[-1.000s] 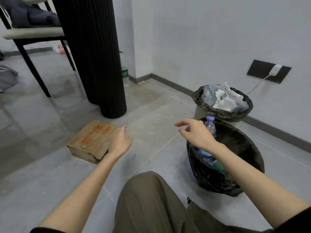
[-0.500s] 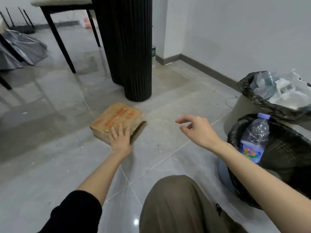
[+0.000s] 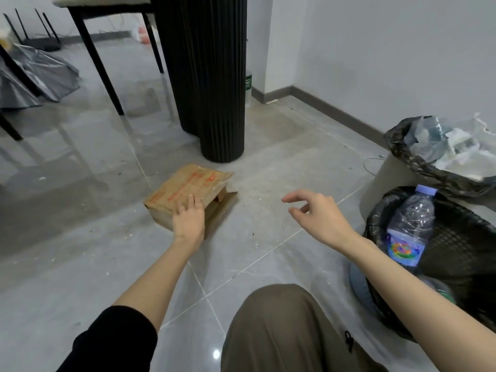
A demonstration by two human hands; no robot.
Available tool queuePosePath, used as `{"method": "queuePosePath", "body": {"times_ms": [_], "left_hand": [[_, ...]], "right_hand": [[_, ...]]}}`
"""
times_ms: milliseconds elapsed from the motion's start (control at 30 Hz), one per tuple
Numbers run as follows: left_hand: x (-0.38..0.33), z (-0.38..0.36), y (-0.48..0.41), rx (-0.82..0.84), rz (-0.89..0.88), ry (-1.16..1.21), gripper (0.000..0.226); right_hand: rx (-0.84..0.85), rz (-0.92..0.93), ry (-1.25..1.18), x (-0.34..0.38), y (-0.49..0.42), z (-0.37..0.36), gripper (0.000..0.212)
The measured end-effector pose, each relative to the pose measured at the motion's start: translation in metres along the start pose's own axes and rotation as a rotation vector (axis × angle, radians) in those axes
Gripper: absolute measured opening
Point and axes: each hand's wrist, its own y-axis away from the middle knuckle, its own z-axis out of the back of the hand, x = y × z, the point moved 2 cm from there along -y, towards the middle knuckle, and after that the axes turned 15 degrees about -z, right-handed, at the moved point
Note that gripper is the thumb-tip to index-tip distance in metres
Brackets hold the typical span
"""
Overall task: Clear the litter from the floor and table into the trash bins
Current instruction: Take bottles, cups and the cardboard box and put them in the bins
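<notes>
Two trash bins are sitting at the right, the far bin (image 3: 397,173) heaped with paper and the near black bin (image 3: 456,251) holding a plastic bottle (image 3: 410,226). Left of them a flattened cardboard box (image 3: 185,191) is lying on the floor, with the left hand (image 3: 189,221) resting flat on its near corner, fingers (image 3: 192,204) together. The right hand (image 3: 319,216) is hovering apart from the box, fingers loosely spread and gripping nothing.

I see the box (image 3: 188,194) at eleven o'clock before the pillar (image 3: 206,76); both bins (image 3: 456,253) sit at three, bottle (image 3: 410,226) inside the nearer.
</notes>
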Motion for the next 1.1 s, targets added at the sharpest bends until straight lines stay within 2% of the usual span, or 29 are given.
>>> {"method": "queuePosePath", "body": {"times_ms": [167, 300, 500, 767, 867, 967, 1033, 1100], "left_hand": [[-0.007, 0.039, 0.014, -0.184, 0.033, 0.157, 0.052], [-0.021, 0.069, 0.031, -0.3, -0.038, 0.235, 0.052], [-0.074, 0.12, 0.049, -0.5, -0.184, 0.408, 0.06], [-0.15, 0.194, 0.068, -0.753, -0.348, 0.668, 0.04], [-0.185, 0.217, 0.074, -0.765, -0.428, 0.792, 0.036], [-0.222, 0.233, 0.081, -0.728, -0.521, 0.982, 0.032], [-0.243, 0.235, 0.082, -0.628, -0.515, 1.157, 0.029], [-0.261, 0.233, 0.083, -0.49, -0.47, 1.373, 0.02]], "right_hand": [[-0.028, 0.001, 0.009, 0.001, 0.012, 0.021, 0.025], [-0.057, -0.009, -0.006, 0.001, 0.023, 0.04, 0.029], [-0.074, -0.052, -0.092, -0.005, 0.044, 0.071, 0.048], [-0.022, -0.175, -0.401, -0.025, 0.072, 0.118, 0.077], [-0.028, -0.185, -0.548, -0.034, 0.086, 0.138, 0.09], [-0.101, -0.169, -0.742, -0.045, 0.104, 0.165, 0.088], [-0.189, -0.168, -0.814, -0.057, 0.113, 0.181, 0.088], [-0.266, -0.185, -0.861, -0.073, 0.119, 0.193, 0.102]]}}
